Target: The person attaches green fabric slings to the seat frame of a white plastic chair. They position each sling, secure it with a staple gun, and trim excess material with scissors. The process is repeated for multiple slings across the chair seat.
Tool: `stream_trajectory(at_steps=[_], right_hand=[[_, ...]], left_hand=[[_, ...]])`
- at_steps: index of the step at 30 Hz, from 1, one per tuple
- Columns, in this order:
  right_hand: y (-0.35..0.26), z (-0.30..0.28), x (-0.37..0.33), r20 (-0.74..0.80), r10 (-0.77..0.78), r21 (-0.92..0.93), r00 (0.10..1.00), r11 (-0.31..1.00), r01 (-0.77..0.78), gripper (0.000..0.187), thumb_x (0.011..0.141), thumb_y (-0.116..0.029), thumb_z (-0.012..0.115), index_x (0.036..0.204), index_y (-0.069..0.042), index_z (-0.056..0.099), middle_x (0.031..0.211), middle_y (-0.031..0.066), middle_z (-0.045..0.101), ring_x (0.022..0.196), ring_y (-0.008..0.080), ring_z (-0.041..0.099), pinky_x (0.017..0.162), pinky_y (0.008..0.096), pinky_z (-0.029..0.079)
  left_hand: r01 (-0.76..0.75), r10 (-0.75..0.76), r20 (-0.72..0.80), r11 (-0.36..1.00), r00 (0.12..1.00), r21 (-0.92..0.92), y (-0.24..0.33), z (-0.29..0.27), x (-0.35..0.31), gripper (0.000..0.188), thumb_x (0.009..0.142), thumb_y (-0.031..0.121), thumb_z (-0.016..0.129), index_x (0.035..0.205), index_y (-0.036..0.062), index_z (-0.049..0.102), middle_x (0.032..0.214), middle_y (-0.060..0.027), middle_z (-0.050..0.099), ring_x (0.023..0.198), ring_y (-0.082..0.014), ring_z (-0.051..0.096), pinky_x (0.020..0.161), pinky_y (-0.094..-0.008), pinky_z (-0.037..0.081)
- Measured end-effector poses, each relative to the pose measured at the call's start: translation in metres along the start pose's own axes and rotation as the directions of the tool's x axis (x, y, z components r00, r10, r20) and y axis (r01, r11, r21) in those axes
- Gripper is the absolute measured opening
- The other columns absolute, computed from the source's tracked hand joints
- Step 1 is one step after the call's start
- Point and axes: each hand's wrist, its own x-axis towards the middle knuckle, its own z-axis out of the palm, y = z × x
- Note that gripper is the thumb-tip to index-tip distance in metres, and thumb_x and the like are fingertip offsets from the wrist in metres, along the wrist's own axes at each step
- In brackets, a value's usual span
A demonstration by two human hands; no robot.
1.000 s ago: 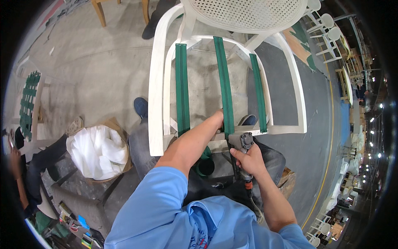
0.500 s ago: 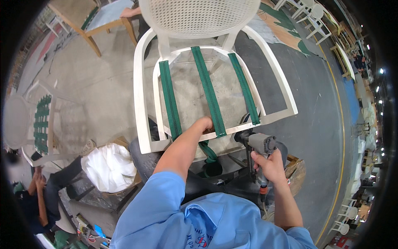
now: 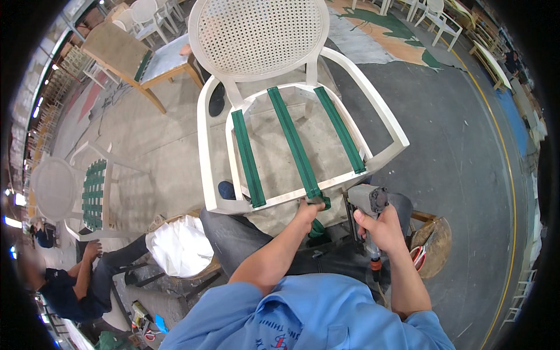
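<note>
In front of me, tilted over my legs, is a white armchair frame (image 3: 389, 140) with a perforated oval back (image 3: 259, 38). Three dark green webbing straps (image 3: 291, 143) run from back to front across its open seat. At the front rail, my left hand (image 3: 310, 214) is closed on the green webbing (image 3: 325, 202) by the middle strap's front end. More webbing hangs below that hand, between my legs. My right hand (image 3: 382, 230) grips a grey and black pneumatic staple gun (image 3: 367, 199), held just right of the left hand. Its nose points toward the front rail, apart from it.
A white bag (image 3: 179, 245) rests in a container at my left. Beyond it sits a person (image 3: 70, 289) near another white chair with woven green webbing (image 3: 93, 195). A wooden chair (image 3: 125, 55) stands far left. Red-handled scissors (image 3: 419, 256) lie on a stool at my right.
My left hand has come out from inside the seat opening to the front of the rail and now holds the webbing. The staple gun stays in my right hand. The view has shifted.
</note>
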Motion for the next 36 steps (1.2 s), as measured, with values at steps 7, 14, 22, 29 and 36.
stream_trajectory(at_steps=[7,14,22,29,36], right_hand=[[-0.008,0.0,-0.006,-0.008,-0.052,0.028,0.999,0.998,0.052,0.032,0.093,-0.019,0.078,0.111,0.003,0.063,0.077,0.0038,0.065,0.058,0.0122,0.06,0.051,0.0289,0.048],[0.013,0.004,0.036,0.021,0.074,-0.029,0.997,0.997,-0.073,0.029,0.094,-0.024,0.076,0.103,0.001,0.067,0.073,0.004,0.065,0.055,0.0126,0.06,0.05,0.0301,0.047],[0.013,0.044,0.084,0.081,0.187,-0.137,0.979,0.975,-0.175,0.03,0.094,-0.029,0.076,0.098,-0.002,0.065,0.073,0.0027,0.064,0.055,0.0123,0.06,0.049,0.0297,0.047],[0.027,0.057,0.112,0.051,0.256,-0.215,0.965,0.947,-0.24,0.027,0.094,-0.026,0.076,0.1,-0.003,0.065,0.075,0.0022,0.064,0.056,0.0121,0.06,0.048,0.0289,0.047],[0.031,0.068,0.121,0.044,0.278,-0.258,0.96,0.931,-0.258,0.026,0.095,-0.022,0.075,0.105,-0.002,0.063,0.076,0.002,0.065,0.056,0.0115,0.06,0.047,0.0287,0.046]], left_hand=[[-0.073,0.083,0.22,0.996,0.972,-0.054,-0.02,0.001,0.009,0.038,0.095,0.021,0.071,0.131,0.0112,0.066,0.133,-0.0092,0.064,0.119,-0.024,0.058,0.1,-0.046,0.046],[-0.261,0.269,0.406,0.962,0.873,-0.077,0.046,-0.05,-0.041,0.025,0.1,0.024,0.066,0.113,0.0032,0.074,0.111,-0.0063,0.074,0.102,-0.0158,0.066,0.096,-0.0332,0.049],[-0.056,0.181,0.406,0.952,0.896,-0.302,0.107,-0.093,0.015,0.034,0.105,0.027,0.06,0.12,-0.003,0.065,0.106,-0.0124,0.075,0.081,-0.0161,0.067,0.07,-0.0324,0.058],[-0.049,0.161,0.448,0.967,0.879,-0.252,0.12,-0.086,0.033,0.037,0.106,0.027,0.058,0.122,-0.005,0.064,0.11,-0.0138,0.076,0.073,-0.016,0.067,0.059,-0.0335,0.056],[-0.032,0.133,0.482,0.977,0.866,-0.213,0.117,-0.088,0.046,0.036,0.106,0.028,0.057,0.122,-0.0028,0.066,0.113,-0.0125,0.076,0.084,-0.0171,0.07,0.062,-0.0356,0.056]])
